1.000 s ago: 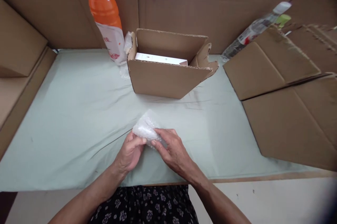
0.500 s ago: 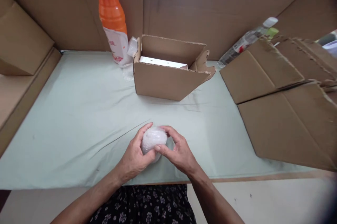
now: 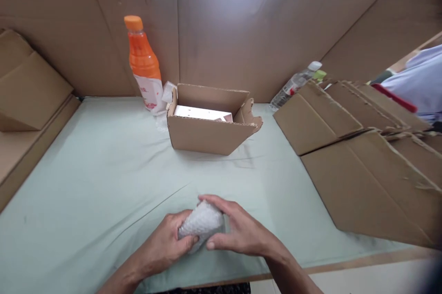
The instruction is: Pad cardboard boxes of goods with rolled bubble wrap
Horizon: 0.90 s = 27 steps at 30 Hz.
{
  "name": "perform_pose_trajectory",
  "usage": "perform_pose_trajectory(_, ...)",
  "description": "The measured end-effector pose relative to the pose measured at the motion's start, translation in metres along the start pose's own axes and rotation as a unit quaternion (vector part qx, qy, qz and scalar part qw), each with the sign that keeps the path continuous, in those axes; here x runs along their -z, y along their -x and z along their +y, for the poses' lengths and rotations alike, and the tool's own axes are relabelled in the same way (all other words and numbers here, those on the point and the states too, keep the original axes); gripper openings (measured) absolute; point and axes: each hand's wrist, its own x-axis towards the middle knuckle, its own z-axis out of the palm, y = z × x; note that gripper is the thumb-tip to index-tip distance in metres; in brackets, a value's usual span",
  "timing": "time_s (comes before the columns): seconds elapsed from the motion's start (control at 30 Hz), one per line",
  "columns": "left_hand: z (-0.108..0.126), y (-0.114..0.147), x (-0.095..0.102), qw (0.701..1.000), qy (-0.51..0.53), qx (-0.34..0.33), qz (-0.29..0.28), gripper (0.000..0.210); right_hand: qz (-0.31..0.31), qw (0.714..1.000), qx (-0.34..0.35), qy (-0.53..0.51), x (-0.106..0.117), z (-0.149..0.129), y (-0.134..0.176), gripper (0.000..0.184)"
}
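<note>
A bubble-wrapped bundle point(image 3: 203, 220) is held low over the near part of the cloth-covered table; what is inside the wrap cannot be made out. My left hand point(image 3: 169, 241) grips its left side, with the thumb across the lower front. Curved around the upper right side is my right hand point(image 3: 238, 229), its fingers on the top of the wrap and its thumb close to the lower right. Beyond my hands stands an open cardboard box point(image 3: 200, 135) with a white box point(image 3: 203, 113) inside it.
An orange drink bottle point(image 3: 145, 63) stands at the back left, beside some loose bubble wrap point(image 3: 168, 92). A clear plastic bottle point(image 3: 293, 84) leans at the back right. Open cardboard cartons point(image 3: 366, 183) fill the right side; another carton point(image 3: 31, 86) sits at far left.
The bundle has turned in my hands, showing its side now rather than a rounded end. My right thumb has moved off the left thumb. The view has tilted up.
</note>
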Motion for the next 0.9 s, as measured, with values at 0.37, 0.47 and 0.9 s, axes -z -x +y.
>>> perform_pose_trajectory(0.37, 0.024, -0.014, 0.023, 1.000, 0.003, -0.026, 0.005, 0.041, 0.052, 0.987, 0.005, 0.153, 0.042, -0.049, 0.001, 0.021)
perform_pose_trajectory(0.47, 0.063, -0.016, 0.056, 0.955, -0.121, -0.234, 0.134, 0.052, 0.208, 0.975, 0.069, 0.031, 0.090, -0.081, -0.006, 0.022)
perform_pose_trajectory(0.9, 0.116, -0.116, 0.096, 0.658, -0.506, -0.396, 0.393, 0.020, 0.337, 0.780, -0.144, 0.508, 0.187, -0.131, -0.077, 0.020)
